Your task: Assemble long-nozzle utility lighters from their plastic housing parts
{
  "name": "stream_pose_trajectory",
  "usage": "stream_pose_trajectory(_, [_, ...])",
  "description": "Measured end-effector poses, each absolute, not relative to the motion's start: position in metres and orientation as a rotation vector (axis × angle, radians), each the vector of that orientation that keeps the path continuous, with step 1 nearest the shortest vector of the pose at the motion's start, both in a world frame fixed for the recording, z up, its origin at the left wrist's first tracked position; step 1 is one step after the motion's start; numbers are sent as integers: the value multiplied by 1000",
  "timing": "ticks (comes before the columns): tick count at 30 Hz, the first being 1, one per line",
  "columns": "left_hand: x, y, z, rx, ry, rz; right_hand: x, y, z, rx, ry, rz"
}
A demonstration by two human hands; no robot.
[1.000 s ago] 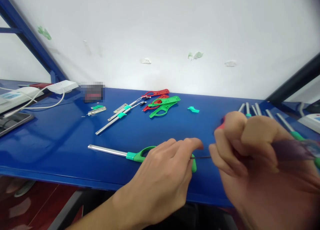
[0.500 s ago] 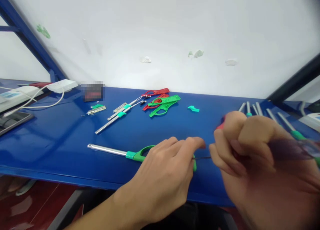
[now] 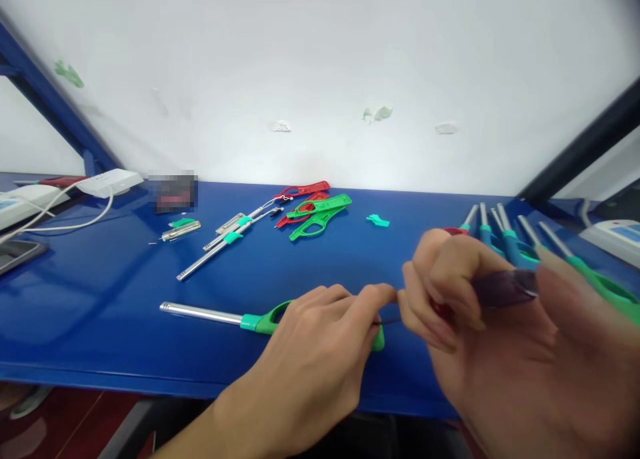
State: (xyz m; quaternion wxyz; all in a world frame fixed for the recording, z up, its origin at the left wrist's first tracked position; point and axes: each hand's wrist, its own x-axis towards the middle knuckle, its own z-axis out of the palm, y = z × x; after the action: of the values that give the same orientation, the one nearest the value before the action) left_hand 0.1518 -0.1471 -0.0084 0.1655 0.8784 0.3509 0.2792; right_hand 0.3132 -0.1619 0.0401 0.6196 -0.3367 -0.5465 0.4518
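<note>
A green utility lighter [image 3: 267, 322] with a long metal tube lies on its side near the table's front edge. My left hand [image 3: 320, 342] is closed over its handle and holds it against the table. In my right hand [image 3: 480, 339] is a screwdriver [image 3: 505, 288] with a dark purple, see-through handle. The fingers curl round it, while the thumb side is blurred. A thin shaft runs from these fingers to the end of the lighter handle, where my left fingers hide the tip.
Green handle shells [image 3: 320, 219] and red handle shells [image 3: 305, 189] lie at the back middle, beside metal tubes [image 3: 203, 260] with wires. A small teal trigger piece [image 3: 377, 220] lies right of them. Several lighters [image 3: 600, 282] stand along the right. A white power strip [image 3: 110, 181] is at left.
The view has shifted slightly, so the table things sit further left. My right hand has turned and its grip has loosened, showing more of the screwdriver handle. My left hand stays on the lighter.
</note>
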Motion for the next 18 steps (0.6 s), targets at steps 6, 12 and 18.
stream_pose_trajectory(6, [149,-146,-13,2575,1011,764,319,-158,35,-789,-1239,1076])
stream_pose_trajectory(12, [150,-145,-15,2611,1017,771,318,-159,33,-802,-1141,1102])
stream_pose_trajectory(18, [148,-146,-13,2641,1019,802,310,-162,31,-789,-1023,1094])
